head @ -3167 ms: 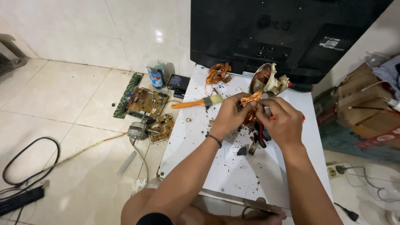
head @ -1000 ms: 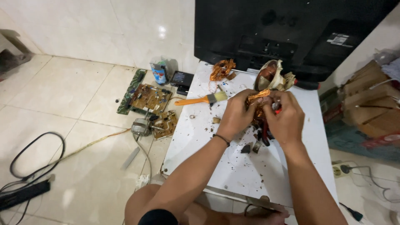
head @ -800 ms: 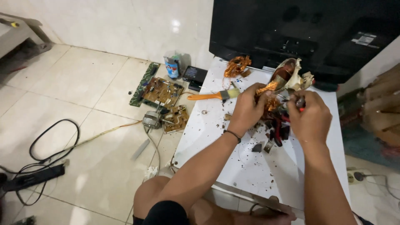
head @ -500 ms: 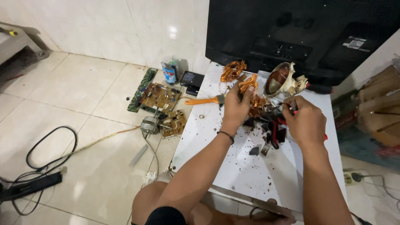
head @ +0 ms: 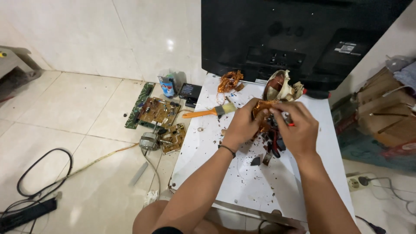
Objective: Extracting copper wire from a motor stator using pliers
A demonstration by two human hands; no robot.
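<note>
A tangle of copper wire point(head: 263, 107) sits above the middle of the white table point(head: 242, 182), pinched between both hands. The left hand point(head: 242, 125) has its fingers curled shut around the near side of the wire, and the right hand point(head: 297, 128) grips it from the other side with fingers bent over it; red-handled pliers point(head: 274, 145) show just beneath. Behind the hands lies a motor part point(head: 279, 86), with another clump of copper point(head: 229, 81) near it and an orange-handled brush point(head: 210, 112) to the left. A black television point(head: 299, 39) stands at the table's far edge. Circuit boards point(head: 158, 112) and a small motor point(head: 149, 141) lie on the tiled floor.
</note>
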